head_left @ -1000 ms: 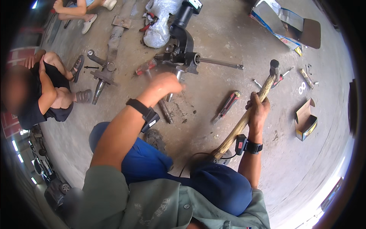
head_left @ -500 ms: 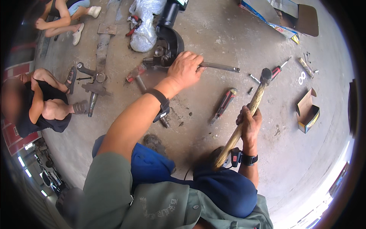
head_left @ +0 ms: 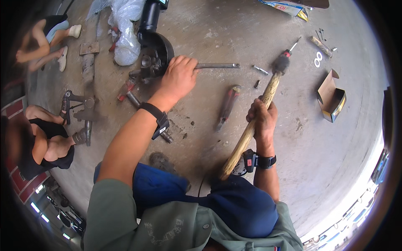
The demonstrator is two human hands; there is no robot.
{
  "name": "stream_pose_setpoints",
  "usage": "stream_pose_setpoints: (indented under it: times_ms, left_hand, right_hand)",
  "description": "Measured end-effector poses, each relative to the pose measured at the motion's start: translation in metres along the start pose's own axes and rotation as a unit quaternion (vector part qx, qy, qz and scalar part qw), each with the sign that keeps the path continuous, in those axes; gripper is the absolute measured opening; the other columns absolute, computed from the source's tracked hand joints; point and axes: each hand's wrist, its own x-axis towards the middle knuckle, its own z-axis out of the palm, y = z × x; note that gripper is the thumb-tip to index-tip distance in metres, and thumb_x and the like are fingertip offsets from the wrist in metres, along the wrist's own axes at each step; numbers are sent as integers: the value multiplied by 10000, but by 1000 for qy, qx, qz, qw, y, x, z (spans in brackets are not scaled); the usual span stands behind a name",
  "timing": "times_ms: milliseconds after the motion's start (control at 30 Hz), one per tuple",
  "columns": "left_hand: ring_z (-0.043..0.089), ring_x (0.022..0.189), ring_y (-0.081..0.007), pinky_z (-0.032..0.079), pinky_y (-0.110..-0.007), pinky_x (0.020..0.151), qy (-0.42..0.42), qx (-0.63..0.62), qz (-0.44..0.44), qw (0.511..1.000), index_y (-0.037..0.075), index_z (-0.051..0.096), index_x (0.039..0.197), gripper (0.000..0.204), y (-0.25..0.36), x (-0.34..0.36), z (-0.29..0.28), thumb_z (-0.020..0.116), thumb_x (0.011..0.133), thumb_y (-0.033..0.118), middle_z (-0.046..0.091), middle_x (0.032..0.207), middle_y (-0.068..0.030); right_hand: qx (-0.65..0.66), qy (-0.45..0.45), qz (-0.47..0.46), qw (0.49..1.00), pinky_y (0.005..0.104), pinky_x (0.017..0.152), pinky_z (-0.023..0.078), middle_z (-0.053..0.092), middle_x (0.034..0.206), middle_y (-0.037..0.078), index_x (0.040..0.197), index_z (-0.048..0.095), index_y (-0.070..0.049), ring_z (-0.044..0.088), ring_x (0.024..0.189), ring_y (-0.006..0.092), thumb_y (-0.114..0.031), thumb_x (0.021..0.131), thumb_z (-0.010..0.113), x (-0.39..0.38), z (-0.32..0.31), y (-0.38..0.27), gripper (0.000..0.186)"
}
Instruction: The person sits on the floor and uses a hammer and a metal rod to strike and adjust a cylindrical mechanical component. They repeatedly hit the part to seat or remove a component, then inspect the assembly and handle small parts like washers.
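Note:
My left hand (head_left: 180, 76) is closed round a steel bar (head_left: 222, 65), whose free end sticks out to the right. The hand lies against the right side of a black curved strut bracket (head_left: 161, 44), hiding the bar's other end. A wooden-handled hammer (head_left: 243, 142) is gripped in my right hand (head_left: 264, 116), partway up the shaft. Its dark head (head_left: 280, 64) points up and away, covering part of a red-handled screwdriver (head_left: 295, 43) on the floor. A red-and-black utility knife (head_left: 229, 107) lies between my two hands.
Bubble-wrapped parts (head_left: 127, 33) lie beside the bracket. At the left is a rusty steering knuckle (head_left: 88, 102), with two seated people near it. An open small box (head_left: 332, 98), white rings (head_left: 318, 59) and a socket extension (head_left: 260, 69) lie on the right.
The view has turned, so the floor things sit further left and higher. Both hands keep their hold on the bar and the hammer. The hammer head now overlaps the screwdriver.

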Motion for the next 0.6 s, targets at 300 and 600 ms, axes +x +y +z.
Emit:
stream_pose_setpoints:
  times_ms: [300, 600]
  left_hand:
    - [568, 1026, -334, 432, -440, 936, -15, 7, 3, 1000, 47, 600, 968, 151, 1, 1, 11, 670, 854, 116, 624, 973, -133]
    - [568, 1029, -334, 436, -440, 917, -5, 9, -10, 1000, 41, 587, 969, 163, 0, 0, 9, 659, 830, 87, 622, 966, -138]
  right_hand:
    - [-242, -110, 26, 964, 307, 460, 466, 550, 702, 44, 975, 505, -27, 532, 522, 149, -94, 938, 605, -5, 22, 41, 126]
    - [163, 80, -84, 980, 276, 464, 410, 485, 700, 6, 881, 484, -66, 480, 558, 100, -122, 960, 579, 17, -17, -32, 136]
